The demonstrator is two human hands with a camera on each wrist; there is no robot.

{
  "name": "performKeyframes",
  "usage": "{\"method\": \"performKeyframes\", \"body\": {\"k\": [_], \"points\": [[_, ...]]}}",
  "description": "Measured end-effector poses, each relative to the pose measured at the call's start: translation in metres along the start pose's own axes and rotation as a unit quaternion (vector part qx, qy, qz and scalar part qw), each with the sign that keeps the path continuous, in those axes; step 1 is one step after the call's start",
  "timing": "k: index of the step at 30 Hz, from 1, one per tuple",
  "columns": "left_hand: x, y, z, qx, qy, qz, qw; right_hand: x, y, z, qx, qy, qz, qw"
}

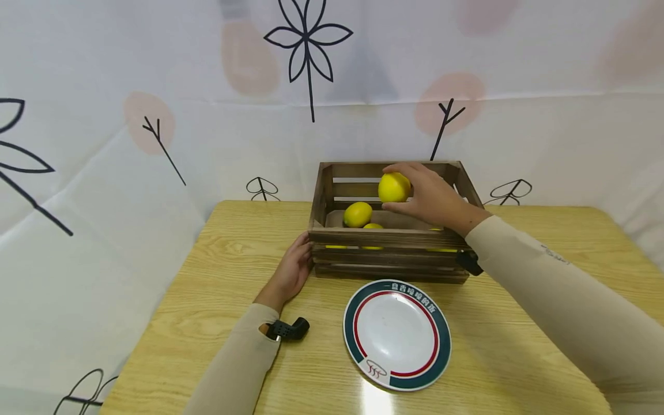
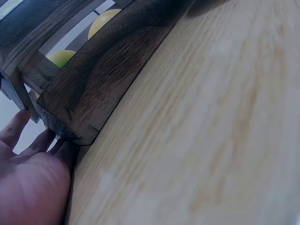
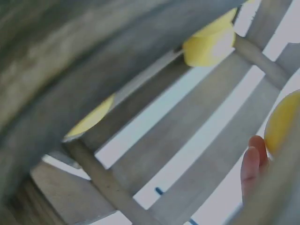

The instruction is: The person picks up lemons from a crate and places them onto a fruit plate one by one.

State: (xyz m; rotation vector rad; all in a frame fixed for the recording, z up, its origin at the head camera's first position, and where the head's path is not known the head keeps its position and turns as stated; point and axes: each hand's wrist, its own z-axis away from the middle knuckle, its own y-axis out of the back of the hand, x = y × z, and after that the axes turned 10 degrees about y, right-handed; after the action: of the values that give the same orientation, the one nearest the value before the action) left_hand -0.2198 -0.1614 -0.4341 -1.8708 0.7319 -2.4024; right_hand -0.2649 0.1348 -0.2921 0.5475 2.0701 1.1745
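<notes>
A brown slatted wooden crate (image 1: 389, 253) stands near the table's back edge with several yellow lemons inside, one lemon (image 1: 358, 214) showing at its left. Above the crate's opening, my right hand (image 1: 427, 196) pinches another lemon (image 1: 393, 188) between thumb and fingers. The right wrist view shows those fingertips (image 3: 251, 161) against the held lemon (image 3: 282, 124), with crate slats around. My left hand (image 1: 294, 266) rests against the crate's left front corner. In the left wrist view its fingers touch the corner of the crate (image 2: 93, 89), extended rather than wrapped around it.
A round white plate (image 1: 396, 334) with a dark green and red rim lies on the table in front of the crate. The wooden table (image 1: 249, 230) extends to both sides. A white cloth (image 1: 218, 132) with plant drawings hangs behind.
</notes>
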Motion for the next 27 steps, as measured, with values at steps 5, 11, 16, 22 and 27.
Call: {"method": "performKeyframes", "body": {"k": [5,11,16,22,27], "points": [[0.000,0.001,0.000,-0.007,-0.002,-0.001,1.0000,-0.011,0.004,0.009,0.047,0.024,-0.019,0.998],[0.000,0.002,-0.001,-0.020,-0.004,-0.005,0.9998,-0.027,0.006,0.026,0.100,0.055,-0.024,0.993],[0.000,0.003,-0.002,-0.028,-0.007,-0.008,0.9996,-0.040,0.002,0.040,0.144,0.072,-0.025,0.987],[0.000,0.004,-0.001,-0.020,-0.001,-0.015,0.9997,-0.054,-0.004,0.056,0.174,0.114,-0.041,0.977],[0.000,0.004,-0.001,-0.025,-0.005,-0.014,0.9996,-0.065,-0.010,0.068,0.163,0.132,-0.049,0.977]]}}
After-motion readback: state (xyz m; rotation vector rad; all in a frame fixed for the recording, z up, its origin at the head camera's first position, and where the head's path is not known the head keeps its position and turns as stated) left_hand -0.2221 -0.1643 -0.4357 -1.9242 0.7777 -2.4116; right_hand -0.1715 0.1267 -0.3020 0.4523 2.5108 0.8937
